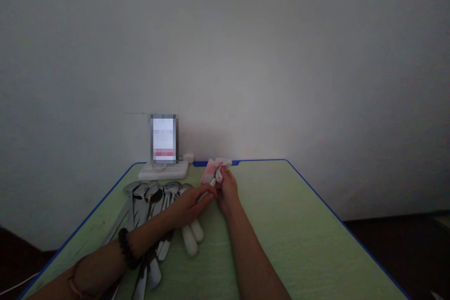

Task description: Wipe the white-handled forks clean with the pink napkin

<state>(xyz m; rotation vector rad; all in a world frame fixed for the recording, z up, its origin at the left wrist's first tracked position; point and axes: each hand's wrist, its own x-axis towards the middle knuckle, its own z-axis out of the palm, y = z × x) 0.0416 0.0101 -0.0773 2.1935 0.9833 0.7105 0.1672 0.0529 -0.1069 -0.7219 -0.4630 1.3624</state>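
My left hand (191, 204) reaches across the green table (281, 225), its fingers closed on the white handle of a utensil (212, 183) near the middle. My right hand (227, 187) is bunched round a pink and white cloth (213, 168) that wraps the far end of that utensil. Several metal spoons (151, 197) lie in a row under and beside my left forearm. Two white-handled utensils (191, 236) rest just behind my left hand.
A blurred standing card on a white base (163, 168) sits at the table's far left corner, with a small white object (188, 157) beside it. The table has a blue rim (316, 194) and stands against a plain white wall.
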